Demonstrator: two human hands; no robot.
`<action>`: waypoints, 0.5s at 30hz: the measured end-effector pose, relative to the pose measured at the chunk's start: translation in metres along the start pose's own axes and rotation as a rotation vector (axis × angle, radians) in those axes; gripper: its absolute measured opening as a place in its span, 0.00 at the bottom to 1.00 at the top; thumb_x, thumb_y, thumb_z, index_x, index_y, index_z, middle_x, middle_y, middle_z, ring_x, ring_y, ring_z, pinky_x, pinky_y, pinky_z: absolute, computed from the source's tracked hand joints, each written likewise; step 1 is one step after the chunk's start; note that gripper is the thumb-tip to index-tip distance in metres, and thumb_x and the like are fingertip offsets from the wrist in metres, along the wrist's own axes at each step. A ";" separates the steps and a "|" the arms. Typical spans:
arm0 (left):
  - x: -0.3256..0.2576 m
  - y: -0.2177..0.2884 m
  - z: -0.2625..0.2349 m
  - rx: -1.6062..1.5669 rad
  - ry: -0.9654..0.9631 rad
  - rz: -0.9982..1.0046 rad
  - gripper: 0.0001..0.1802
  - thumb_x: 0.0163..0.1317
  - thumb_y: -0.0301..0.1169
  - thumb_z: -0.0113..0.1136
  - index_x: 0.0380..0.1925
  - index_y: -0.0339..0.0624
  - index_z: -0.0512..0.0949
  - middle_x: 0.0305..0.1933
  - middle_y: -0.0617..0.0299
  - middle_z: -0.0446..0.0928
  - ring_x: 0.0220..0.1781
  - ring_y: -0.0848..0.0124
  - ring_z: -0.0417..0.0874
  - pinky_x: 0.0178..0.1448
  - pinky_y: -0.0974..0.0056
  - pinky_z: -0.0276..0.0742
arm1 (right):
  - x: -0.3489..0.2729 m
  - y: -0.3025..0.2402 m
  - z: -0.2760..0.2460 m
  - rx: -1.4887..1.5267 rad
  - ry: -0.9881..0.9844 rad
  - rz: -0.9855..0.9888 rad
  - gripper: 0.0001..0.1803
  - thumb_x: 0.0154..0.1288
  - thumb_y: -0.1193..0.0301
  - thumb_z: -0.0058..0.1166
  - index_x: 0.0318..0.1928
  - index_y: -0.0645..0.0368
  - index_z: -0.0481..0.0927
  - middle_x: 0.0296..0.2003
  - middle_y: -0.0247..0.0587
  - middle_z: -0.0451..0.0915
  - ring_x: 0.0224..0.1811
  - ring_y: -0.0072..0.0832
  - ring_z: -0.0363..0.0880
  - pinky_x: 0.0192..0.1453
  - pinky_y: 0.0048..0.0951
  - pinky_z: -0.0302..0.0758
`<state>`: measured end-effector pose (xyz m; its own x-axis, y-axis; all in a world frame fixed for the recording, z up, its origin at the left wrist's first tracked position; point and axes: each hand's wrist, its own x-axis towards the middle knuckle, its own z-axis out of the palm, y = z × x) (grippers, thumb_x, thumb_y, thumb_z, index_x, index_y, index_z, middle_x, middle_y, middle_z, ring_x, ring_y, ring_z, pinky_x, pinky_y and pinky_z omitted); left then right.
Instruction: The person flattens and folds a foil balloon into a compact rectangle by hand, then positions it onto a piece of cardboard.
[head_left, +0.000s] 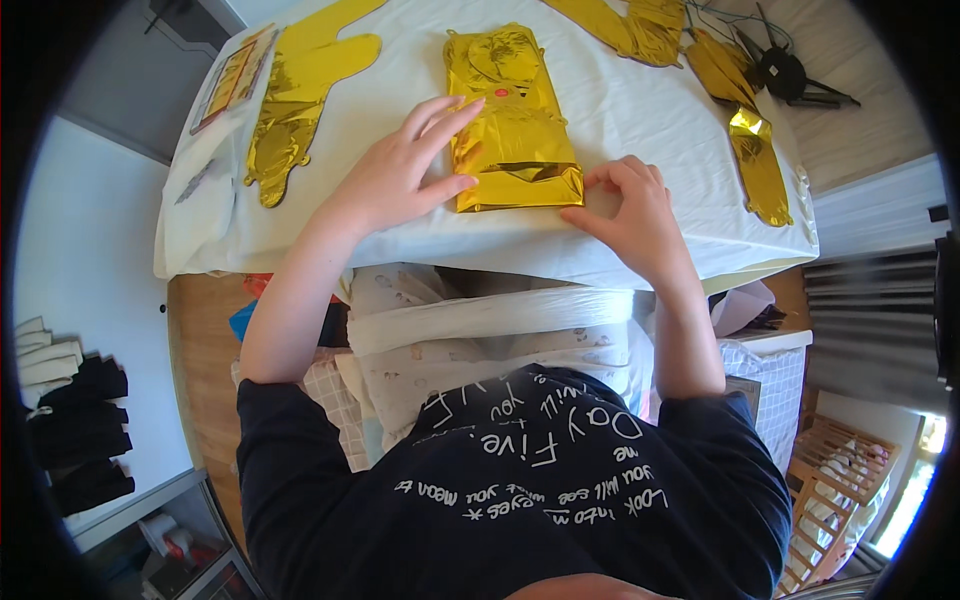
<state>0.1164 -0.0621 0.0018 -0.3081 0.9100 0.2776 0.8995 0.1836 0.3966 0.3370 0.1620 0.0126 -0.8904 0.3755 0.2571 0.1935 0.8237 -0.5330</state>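
A flat gold foil balloon (510, 140), folded into a long rectangle, lies on the white-covered table in front of me. Small tabs stick out at its far end, and a red spot shows near its middle. Along its near edge runs a creased fold. My left hand (400, 170) rests at the balloon's left side with fingers stretched over the foil and thumb at the near left part. At the near right corner, my right hand (635, 205) has its thumb and curled fingers closed about the foil's edge. What lies under its fingertips is partly hidden.
More flat gold foil balloons lie at the left (290, 110), far right (640, 30) and right edge (755, 160) of the table. A black device with legs (785, 75) sits at the far right. A clear plastic bag (205, 185) and a printed packet (235, 80) are at the left.
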 end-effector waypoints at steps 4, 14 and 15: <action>0.000 -0.001 -0.003 -0.071 -0.045 -0.046 0.47 0.67 0.51 0.66 0.81 0.58 0.54 0.79 0.48 0.59 0.70 0.51 0.75 0.68 0.52 0.75 | 0.013 0.008 -0.003 0.108 -0.175 0.034 0.21 0.53 0.63 0.76 0.44 0.61 0.84 0.41 0.43 0.83 0.54 0.41 0.75 0.65 0.40 0.68; -0.002 -0.014 0.001 -0.097 0.027 0.069 0.70 0.47 0.67 0.76 0.82 0.54 0.45 0.76 0.43 0.58 0.73 0.42 0.70 0.71 0.47 0.72 | 0.027 0.010 -0.007 0.542 -0.323 0.077 0.13 0.65 0.68 0.70 0.43 0.64 0.83 0.34 0.30 0.82 0.35 0.16 0.74 0.45 0.21 0.72; -0.002 -0.012 0.001 -0.097 0.027 0.068 0.70 0.47 0.67 0.76 0.82 0.54 0.45 0.76 0.43 0.58 0.73 0.42 0.70 0.71 0.47 0.72 | 0.027 0.007 -0.010 0.513 -0.329 0.096 0.12 0.67 0.69 0.69 0.43 0.64 0.83 0.33 0.29 0.82 0.34 0.14 0.74 0.42 0.19 0.72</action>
<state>0.1070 -0.0662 -0.0041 -0.2568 0.9086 0.3294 0.8847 0.0838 0.4586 0.3182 0.1815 0.0238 -0.9750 0.2200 -0.0301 0.1294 0.4528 -0.8822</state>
